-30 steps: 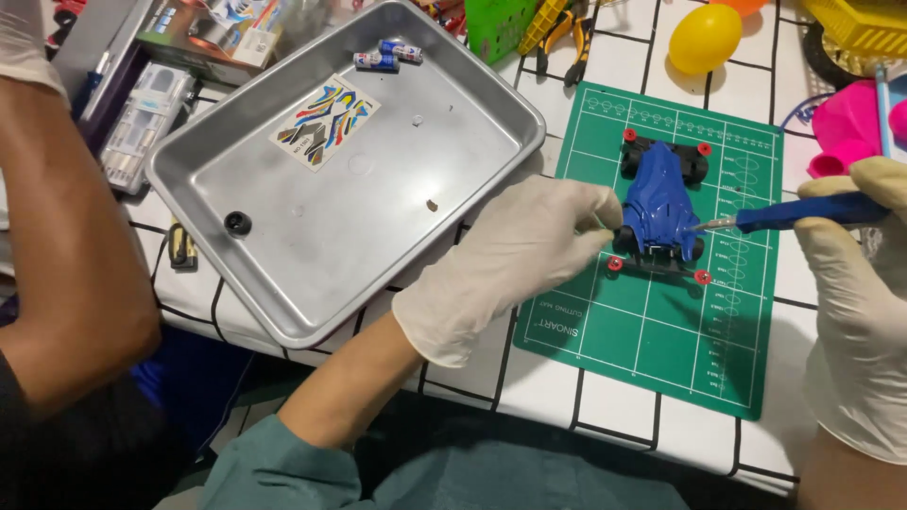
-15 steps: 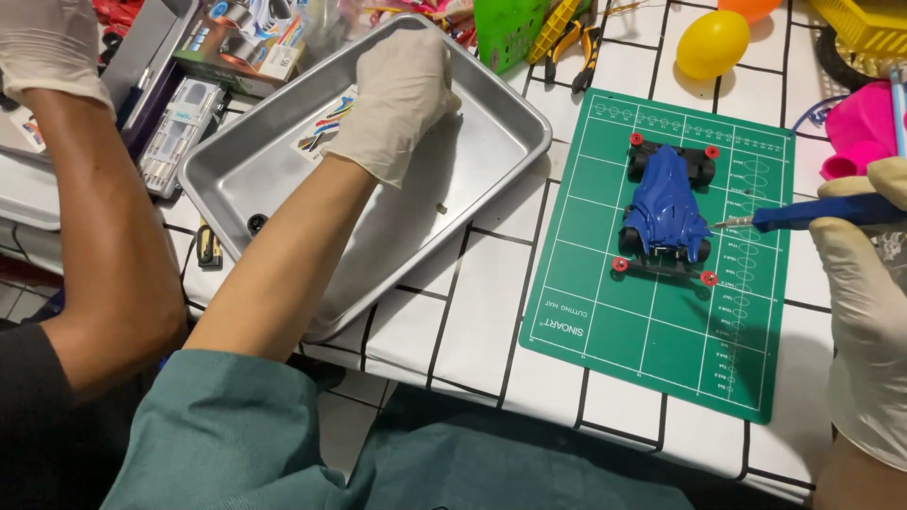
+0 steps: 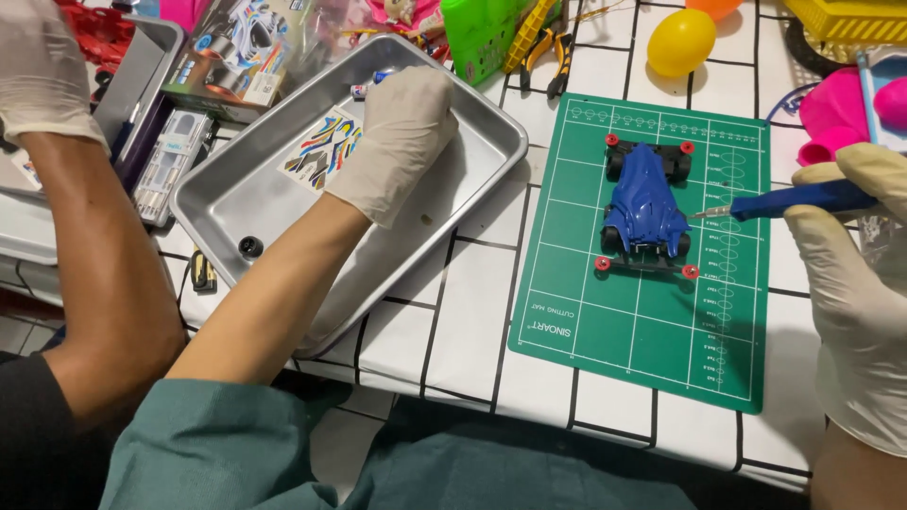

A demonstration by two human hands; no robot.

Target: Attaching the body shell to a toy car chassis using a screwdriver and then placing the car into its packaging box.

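At the far left of the frame another person's gloved hand (image 3: pixel 42 71) and bare forearm reach up toward the grey cases there, apart from your own hands. Just right of it lies the shiny, rounded-corner metal tray (image 3: pixel 472 179), holding a colourful sticker sheet (image 3: pixel 321 151) and a small black round part (image 3: pixel 250 246) near its lower left corner. Your left hand (image 3: pixel 402 137), in a thin cream latex glove, reaches into the tray's upper middle with fingers curled downward; the fingertips are hidden, so you may be pinching something small, but that cannot be told. Right of the tray, on the white grid-lined tabletop, sits the flat green cutting mat (image 3: pixel 642 349), and on its upper half stands the glossy blue toy racer (image 3: pixel 647 203) with black wheels and red rollers. At the right edge your right hand (image 3: pixel 855 283), also gloved, is closed around the blue-handled screwdriver (image 3: pixel 803 198), its thin metal tip just beside the racer's right flank.
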